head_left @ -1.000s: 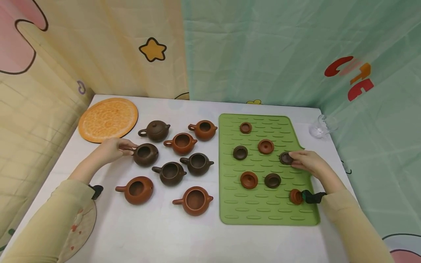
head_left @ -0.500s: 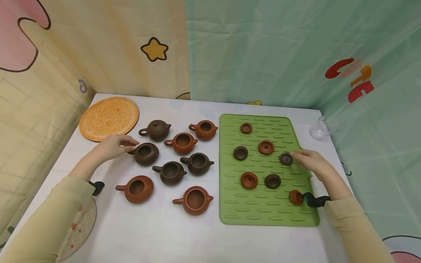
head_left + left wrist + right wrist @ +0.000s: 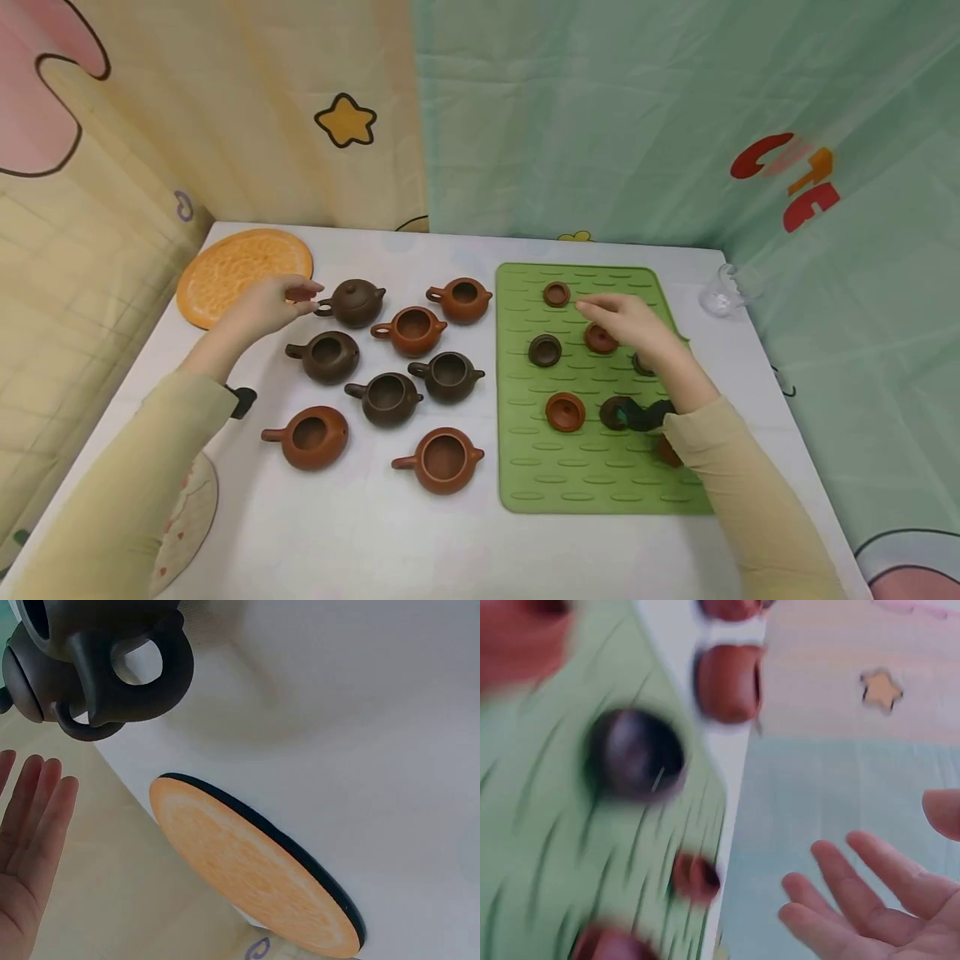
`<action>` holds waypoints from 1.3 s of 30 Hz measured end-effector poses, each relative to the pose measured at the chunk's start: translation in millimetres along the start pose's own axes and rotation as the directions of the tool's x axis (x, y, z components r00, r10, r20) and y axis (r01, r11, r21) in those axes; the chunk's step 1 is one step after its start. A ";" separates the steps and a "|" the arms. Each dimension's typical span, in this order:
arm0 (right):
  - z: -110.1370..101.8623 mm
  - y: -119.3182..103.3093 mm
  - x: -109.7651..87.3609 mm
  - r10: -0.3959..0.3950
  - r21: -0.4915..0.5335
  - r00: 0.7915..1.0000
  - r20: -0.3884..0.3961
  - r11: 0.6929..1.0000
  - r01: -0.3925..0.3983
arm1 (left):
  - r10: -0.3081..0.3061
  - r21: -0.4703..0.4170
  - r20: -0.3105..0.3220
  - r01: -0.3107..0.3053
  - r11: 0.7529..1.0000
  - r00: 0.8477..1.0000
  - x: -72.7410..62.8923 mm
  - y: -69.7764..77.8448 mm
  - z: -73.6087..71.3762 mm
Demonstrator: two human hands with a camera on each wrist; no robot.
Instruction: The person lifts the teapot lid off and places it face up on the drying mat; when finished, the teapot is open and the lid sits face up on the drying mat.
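My left hand [image 3: 273, 302] hovers beside the handle of a dark brown lidded teapot [image 3: 356, 302] and holds nothing. Just below it stands a dark teapot without a lid [image 3: 343, 358]. In the left wrist view the straight fingers [image 3: 46, 836] are apart from the dark teapot handles [image 3: 176, 675]. My right hand [image 3: 630, 323] is over the green mat [image 3: 525, 479], empty, its fingertips near a small reddish lid [image 3: 556, 294]. Beneath the hand a red-brown lid [image 3: 597, 339] is partly covered. In the right wrist view the fingers [image 3: 855, 896] are spread, near a dark lid [image 3: 634, 754].
Several lidless teapots, including a red-brown one [image 3: 442, 461] and a dark one [image 3: 386, 398], stand mid-table. An orange round mat [image 3: 243, 271] lies at the back left, a pale one [image 3: 191, 525] at the front left. A clear glass vessel [image 3: 722, 293] stands back right.
My right hand has let go of a dark lid and moved left and away over the mat. My left hand has left the lidless dark teapot's handle and moved up toward the lidded one.
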State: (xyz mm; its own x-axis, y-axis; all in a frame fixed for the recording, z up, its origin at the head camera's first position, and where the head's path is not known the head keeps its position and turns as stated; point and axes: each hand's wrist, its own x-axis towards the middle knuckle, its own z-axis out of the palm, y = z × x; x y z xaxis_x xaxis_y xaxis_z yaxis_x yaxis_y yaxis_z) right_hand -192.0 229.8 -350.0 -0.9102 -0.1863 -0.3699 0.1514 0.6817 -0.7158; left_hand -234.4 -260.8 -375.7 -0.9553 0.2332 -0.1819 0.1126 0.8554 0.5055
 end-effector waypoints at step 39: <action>208.3 -188.4 153.5 -0.303 -0.321 0.950 0.069 0.895 0.309 | -0.035 0.018 0.002 0.035 0.999 0.999 32.2 -15.3 20.3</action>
State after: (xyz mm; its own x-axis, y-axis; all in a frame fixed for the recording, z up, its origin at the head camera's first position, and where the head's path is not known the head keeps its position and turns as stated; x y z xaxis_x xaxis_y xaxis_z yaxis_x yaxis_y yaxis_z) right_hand -280.0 -74.6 -395.3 -0.8844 -0.4326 -0.1751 -0.2697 0.7800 -0.5647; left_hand -261.3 -257.0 -406.5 -0.9581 0.2043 -0.2008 0.0844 0.8712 0.4836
